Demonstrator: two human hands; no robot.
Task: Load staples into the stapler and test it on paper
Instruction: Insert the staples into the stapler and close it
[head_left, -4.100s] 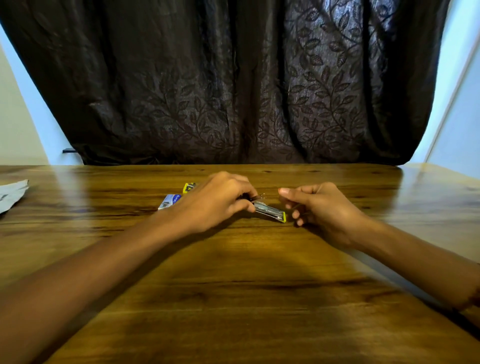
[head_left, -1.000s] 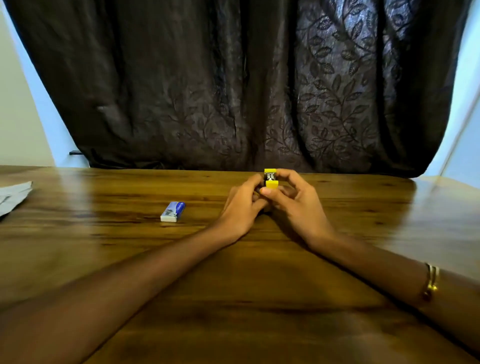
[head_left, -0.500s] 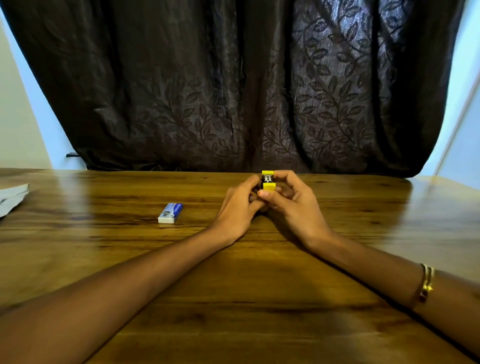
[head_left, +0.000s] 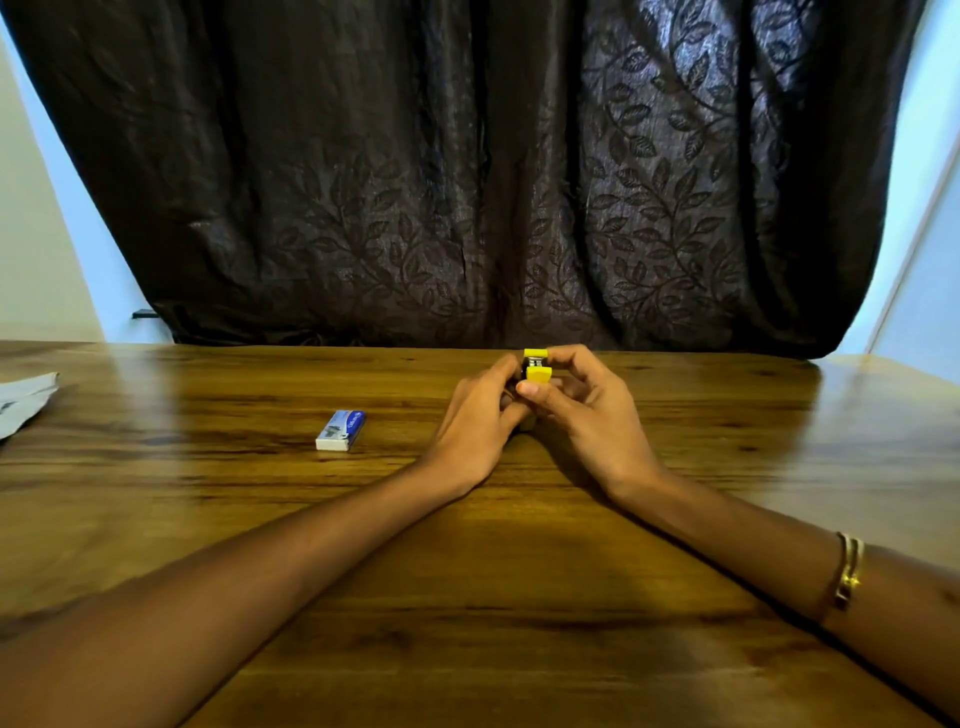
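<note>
A small yellow stapler (head_left: 537, 366) is held end-on toward me, just above the wooden table (head_left: 467, 597) near its far edge. My left hand (head_left: 475, 423) grips its left side and my right hand (head_left: 582, 410) wraps its right side, thumb under the yellow front. Most of the stapler's body is hidden by my fingers. A small white and blue staple box (head_left: 341, 430) lies flat on the table to the left of my left hand. Sheets of paper (head_left: 23, 402) rest at the table's far left edge, partly cut off.
A dark curtain (head_left: 467, 182) with a leaf pattern hangs right behind the table's far edge. Pale walls show at both sides. A bracelet (head_left: 848, 574) sits on my right forearm.
Four seconds ago the stapler lay open lengthwise between my separated hands; now both hands hold it closed and end-on. Over the last second the hands have barely moved.
</note>
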